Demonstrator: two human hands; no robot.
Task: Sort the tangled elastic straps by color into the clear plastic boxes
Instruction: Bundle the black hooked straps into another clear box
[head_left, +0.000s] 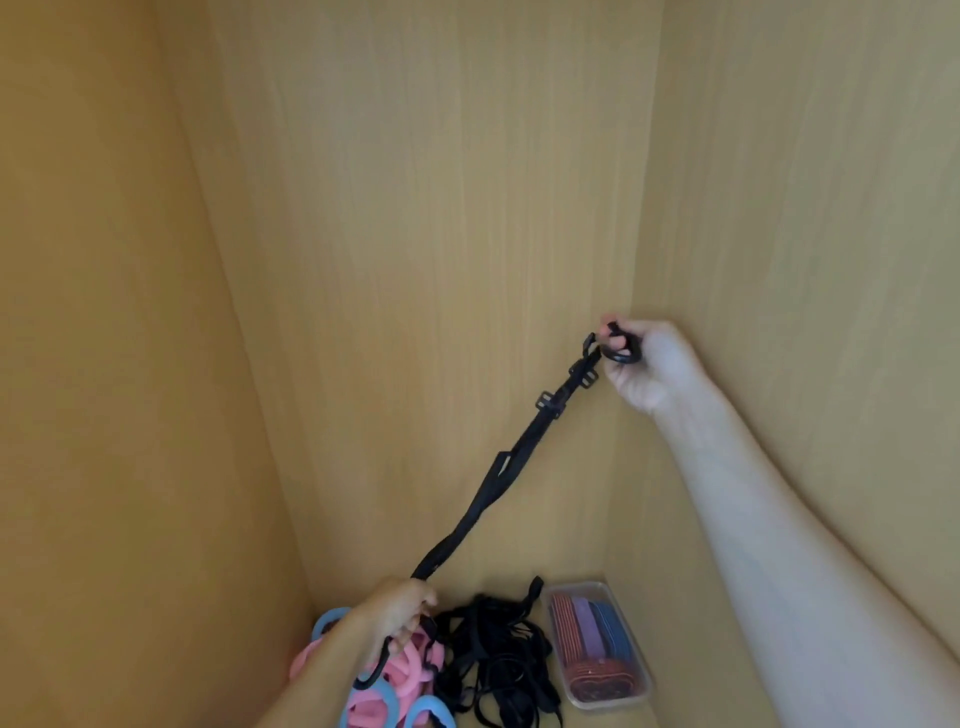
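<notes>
Step, as judged: freeing one black strap (511, 457) from the black tangle (498, 654). It runs taut from centre right to lower centre.
Right grip (641, 364): clenched on the upper hook end.
Left grip (397, 610): clenched round the lower end.
Next: needs its own box. The clear box (636, 691), lower right, holds red, purple and blue straps.
Setting: tan wood board (597, 719), matching walls (441, 208).

Black strap (511, 457): taut, slanting between both grips
Black tangle (498, 654): just right of the lower grip
Clear box (610, 702): right of tangle, red, purple, blue bands inside

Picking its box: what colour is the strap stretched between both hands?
The strap is black; head view shows it best.
</notes>
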